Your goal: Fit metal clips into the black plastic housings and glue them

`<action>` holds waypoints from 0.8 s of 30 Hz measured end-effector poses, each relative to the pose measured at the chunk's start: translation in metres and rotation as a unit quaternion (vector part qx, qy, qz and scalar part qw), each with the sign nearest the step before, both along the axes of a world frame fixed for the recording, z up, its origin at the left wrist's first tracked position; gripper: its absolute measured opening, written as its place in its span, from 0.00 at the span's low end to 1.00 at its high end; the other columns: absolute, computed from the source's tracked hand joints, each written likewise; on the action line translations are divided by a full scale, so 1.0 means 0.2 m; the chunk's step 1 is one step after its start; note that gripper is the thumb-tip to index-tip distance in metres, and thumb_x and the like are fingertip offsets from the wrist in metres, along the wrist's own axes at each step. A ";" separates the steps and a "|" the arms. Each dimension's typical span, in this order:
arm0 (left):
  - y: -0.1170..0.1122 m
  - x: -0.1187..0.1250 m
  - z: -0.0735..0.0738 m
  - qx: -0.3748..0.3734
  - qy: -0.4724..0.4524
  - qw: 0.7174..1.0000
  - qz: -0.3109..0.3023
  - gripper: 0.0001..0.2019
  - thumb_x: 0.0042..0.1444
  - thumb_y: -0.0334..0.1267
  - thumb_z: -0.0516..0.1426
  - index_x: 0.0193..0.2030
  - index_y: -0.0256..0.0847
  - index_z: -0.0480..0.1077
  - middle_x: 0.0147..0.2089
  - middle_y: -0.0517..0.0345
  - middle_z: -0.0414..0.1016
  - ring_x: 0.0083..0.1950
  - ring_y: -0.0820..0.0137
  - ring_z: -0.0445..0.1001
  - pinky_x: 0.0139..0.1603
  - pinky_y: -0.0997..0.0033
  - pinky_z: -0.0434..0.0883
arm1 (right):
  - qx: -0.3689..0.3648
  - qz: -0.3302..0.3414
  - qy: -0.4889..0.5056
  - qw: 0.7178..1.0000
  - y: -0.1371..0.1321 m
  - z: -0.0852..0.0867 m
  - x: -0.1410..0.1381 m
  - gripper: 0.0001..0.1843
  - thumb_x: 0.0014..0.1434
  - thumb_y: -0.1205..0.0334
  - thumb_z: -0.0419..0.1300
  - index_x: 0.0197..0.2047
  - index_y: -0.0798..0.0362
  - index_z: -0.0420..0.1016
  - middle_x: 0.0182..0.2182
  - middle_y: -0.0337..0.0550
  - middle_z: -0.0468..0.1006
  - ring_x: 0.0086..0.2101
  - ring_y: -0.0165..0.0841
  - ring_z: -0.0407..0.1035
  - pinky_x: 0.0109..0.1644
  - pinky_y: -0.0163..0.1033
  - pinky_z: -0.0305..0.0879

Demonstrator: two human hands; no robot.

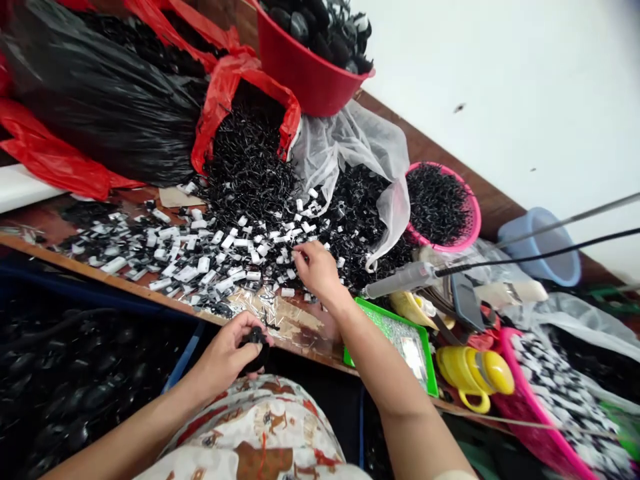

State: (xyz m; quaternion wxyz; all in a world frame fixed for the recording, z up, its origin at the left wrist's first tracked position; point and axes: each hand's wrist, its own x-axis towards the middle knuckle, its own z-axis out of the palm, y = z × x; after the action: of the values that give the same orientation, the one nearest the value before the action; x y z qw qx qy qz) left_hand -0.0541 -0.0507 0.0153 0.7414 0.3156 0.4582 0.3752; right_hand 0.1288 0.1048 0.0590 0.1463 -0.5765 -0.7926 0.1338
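My left hand is closed around a rounded black plastic part, held over my lap just off the bench edge. Further out, my right hand reaches into the heap, its fingertips pinched together; whatever they hold is too small to make out. Around those fingers lie many small white-and-black plastic pieces, spread along the bench. Behind them, thin black pieces spill from a red-edged bag. Short white sticks are scattered on the bench between my hands.
A red tub of black parts stands at the back. A pink basket, a green tray, a yellow cup and a grey screwdriver-like tool on a cable are at the right. Dark bins sit below the bench.
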 end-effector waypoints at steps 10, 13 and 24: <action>0.09 0.00 -0.02 0.025 -0.044 0.999 0.011 0.26 0.51 0.56 0.67 0.48 0.43 0.68 0.58 0.46 0.75 0.41 0.65 0.77 0.42 0.57 0.81 | -0.054 0.003 -0.101 0.993 0.08 0.02 -0.04 0.10 0.66 0.54 0.60 0.40 0.50 0.78 0.39 0.42 0.81 0.36 0.34 0.72 0.40 0.37 0.61; 0.12 0.06 -0.03 0.029 -0.034 0.999 -0.003 0.24 0.50 0.51 0.69 0.47 0.44 0.66 0.53 0.47 0.77 0.39 0.64 0.76 0.38 0.60 0.79 | -0.008 -0.013 -0.079 0.997 0.14 0.05 -0.08 0.11 0.69 0.55 0.56 0.44 0.50 0.77 0.43 0.44 0.79 0.40 0.36 0.73 0.44 0.39 0.64; 0.17 0.10 -0.08 0.132 0.061 0.989 0.018 0.10 0.55 0.38 0.64 0.42 0.43 0.68 0.41 0.53 0.81 0.45 0.62 0.78 0.47 0.66 0.70 | 0.012 0.004 -0.151 0.988 0.44 0.03 -0.37 0.14 0.67 0.67 0.53 0.55 0.52 0.71 0.47 0.52 0.78 0.43 0.41 0.76 0.46 0.43 0.68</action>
State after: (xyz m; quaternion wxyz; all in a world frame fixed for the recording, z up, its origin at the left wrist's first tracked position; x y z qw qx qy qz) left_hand -0.0339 -0.0164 -0.0001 0.6571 0.4246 0.4550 0.4254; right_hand 0.0547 0.1924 0.0640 0.0310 -0.5852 -0.8095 0.0367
